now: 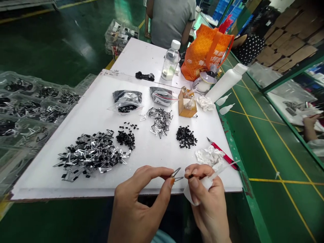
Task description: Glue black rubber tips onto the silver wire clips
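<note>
My left hand point(144, 199) pinches a V-shaped metal clip point(178, 173) between thumb and forefinger, its two legs pointing right. Close beside it, my right hand point(210, 199) grips a translucent squeeze bottle point(206, 183) with a long thin nozzle aimed up to the right. The same hand's thumb and forefinger pinch a small black piece point(190, 176), partly hidden by the fingertips. Clip and black piece are apart. Beyond the hands lie a pile of small black pieces point(186, 137) and a heap of bare metal clips point(160, 120). A larger pile of clips with black pieces point(91, 153) spreads on the left.
Crumpled tissue point(209, 157) and a red craft knife point(224, 152) lie at the table's right edge. Bags of black parts point(127, 98), a wooden box point(187, 107), a white bottle point(229, 82) and an orange bag point(202, 50) stand farther back. Clear bins point(30, 111) flank the left; co-workers sit beyond.
</note>
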The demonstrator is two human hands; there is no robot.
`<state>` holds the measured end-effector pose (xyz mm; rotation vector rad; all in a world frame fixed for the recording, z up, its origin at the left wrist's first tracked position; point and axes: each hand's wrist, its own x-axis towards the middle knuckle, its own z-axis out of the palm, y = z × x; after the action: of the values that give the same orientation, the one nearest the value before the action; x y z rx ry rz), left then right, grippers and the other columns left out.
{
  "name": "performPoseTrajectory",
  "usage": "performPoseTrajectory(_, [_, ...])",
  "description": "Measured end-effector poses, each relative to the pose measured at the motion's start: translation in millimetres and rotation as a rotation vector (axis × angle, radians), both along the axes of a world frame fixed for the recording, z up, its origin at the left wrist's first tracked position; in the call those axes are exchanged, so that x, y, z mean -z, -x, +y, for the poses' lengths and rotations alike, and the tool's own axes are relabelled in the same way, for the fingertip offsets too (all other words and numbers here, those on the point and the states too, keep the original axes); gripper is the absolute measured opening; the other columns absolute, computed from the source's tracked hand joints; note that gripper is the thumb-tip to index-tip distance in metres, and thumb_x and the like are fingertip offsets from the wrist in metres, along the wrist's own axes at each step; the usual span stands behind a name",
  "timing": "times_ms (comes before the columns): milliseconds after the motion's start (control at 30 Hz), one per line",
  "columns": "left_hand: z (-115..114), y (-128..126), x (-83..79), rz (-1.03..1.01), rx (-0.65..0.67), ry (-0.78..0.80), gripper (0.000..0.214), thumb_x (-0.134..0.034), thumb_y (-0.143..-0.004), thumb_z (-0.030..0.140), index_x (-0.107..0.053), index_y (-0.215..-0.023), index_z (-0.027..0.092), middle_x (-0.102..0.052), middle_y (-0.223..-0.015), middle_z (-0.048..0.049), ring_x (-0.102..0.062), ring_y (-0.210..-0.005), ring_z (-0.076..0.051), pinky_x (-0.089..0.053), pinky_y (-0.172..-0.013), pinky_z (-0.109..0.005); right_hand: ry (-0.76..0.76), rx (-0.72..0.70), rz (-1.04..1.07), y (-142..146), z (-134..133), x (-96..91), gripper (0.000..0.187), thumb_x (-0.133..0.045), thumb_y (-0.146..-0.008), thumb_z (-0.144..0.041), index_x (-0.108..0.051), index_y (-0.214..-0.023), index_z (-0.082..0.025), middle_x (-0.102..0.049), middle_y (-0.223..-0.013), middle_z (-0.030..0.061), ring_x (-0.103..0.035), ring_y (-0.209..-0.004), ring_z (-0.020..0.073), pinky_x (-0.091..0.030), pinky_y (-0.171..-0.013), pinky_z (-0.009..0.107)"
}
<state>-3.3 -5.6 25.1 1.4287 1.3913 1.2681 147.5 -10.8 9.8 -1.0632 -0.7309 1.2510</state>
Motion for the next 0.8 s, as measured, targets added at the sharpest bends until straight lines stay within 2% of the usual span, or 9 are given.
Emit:
performPoseTrajectory(100, [0, -2, -1.8, -0.003, -0.003, -0.031, 0.022, -0.074, -0.084, 0.013, -0.078, -0.091, 0.034, -0.082, -0.084, 0.0122, -0.078, -0.075, -0.008, -0.058, -0.068, -0.01, -0.04, -0.009, -0.123, -4, -3, 6.4, 0.006, -0.083, -0.088, -0.03, -0.077, -0.085, -0.029, -0.072, -0.088, -0.0026, -0.044, -0.046, 0.0019, -0.033, -0.041, 0.017])
performPoseTrajectory(200, [0, -2, -1.8, 0.019, 0.005, -0.078, 0.02, -0.074, -0.083, 0.012, -0.078, -0.088, 0.032, -0.082, -0.081, 0.0119, -0.077, -0.073, -0.008, -0.058, -0.068, -0.011, -0.117, -0.018, -0.319, -10, -5, 11.4, 0.007, -0.081, -0.09, -0.033, -0.075, -0.088, -0.029, -0.068, -0.098, -0.001, -0.063, -0.077, 0.0095, -0.049, -0.064, 0.019])
performPoseTrajectory(267, [0, -2, -1.3, 0.037, 0.021, -0.107, 0.021, -0.074, -0.085, 0.012, -0.077, -0.091, 0.032, -0.082, -0.083, 0.0124, -0.077, -0.074, -0.007, -0.058, -0.069, -0.011, -0.141, -0.052, -0.43, -12, -4, 10.6, 0.007, -0.079, -0.091, -0.033, -0.074, -0.088, -0.029, -0.067, -0.102, -0.0005, -0.065, -0.094, 0.0129, -0.051, -0.079, 0.021])
performPoseTrajectory(300, [0, -1, -1.1, 0.049, 0.032, -0.124, 0.021, -0.074, -0.086, 0.012, -0.077, -0.092, 0.032, -0.082, -0.085, 0.0125, -0.077, -0.075, -0.007, -0.058, -0.07, -0.012, -0.144, -0.077, -0.467, -13, -3, 8.9, 0.007, -0.078, -0.092, -0.033, -0.074, -0.088, -0.029, -0.067, -0.102, -0.0005, -0.065, -0.097, 0.0133, -0.051, -0.081, 0.022])
performPoseTrajectory(400, [0, 0, -0.5, 0.099, 0.058, -0.181, 0.021, -0.074, -0.089, 0.011, -0.075, -0.096, 0.031, -0.082, -0.087, 0.012, -0.076, -0.076, -0.008, -0.058, -0.075, -0.016, -0.155, -0.129, -0.531, -12, -1, 1.2, 0.006, -0.076, -0.094, -0.03, -0.074, -0.088, -0.03, -0.068, -0.102, -0.0006, -0.066, -0.088, 0.0121, -0.051, -0.073, 0.021])
performPoseTrajectory(533, [-3, 1, 0.8, 0.174, 0.1, -0.217, 0.022, -0.073, -0.092, 0.01, -0.071, -0.1, 0.029, -0.081, -0.088, 0.0106, -0.075, -0.075, -0.009, -0.058, -0.079, -0.02, -0.189, -0.13, -0.583, -12, 2, -7.4, 0.006, -0.076, -0.093, -0.029, -0.075, -0.087, -0.03, -0.07, -0.097, -0.0004, -0.068, -0.087, 0.013, -0.053, -0.073, 0.02])
performPoseTrajectory(800, [-9, 4, 0.7, 0.208, 0.168, -0.23, 0.029, -0.07, -0.094, 0.006, -0.066, -0.11, 0.029, -0.079, -0.093, 0.0081, -0.073, -0.082, -0.01, -0.057, -0.085, -0.023, -0.219, -0.124, -0.615, -14, 2, -9.8, 0.005, -0.077, -0.092, -0.028, -0.076, -0.089, -0.031, -0.072, -0.093, -0.0012, -0.069, -0.083, 0.0124, -0.054, -0.07, 0.02])
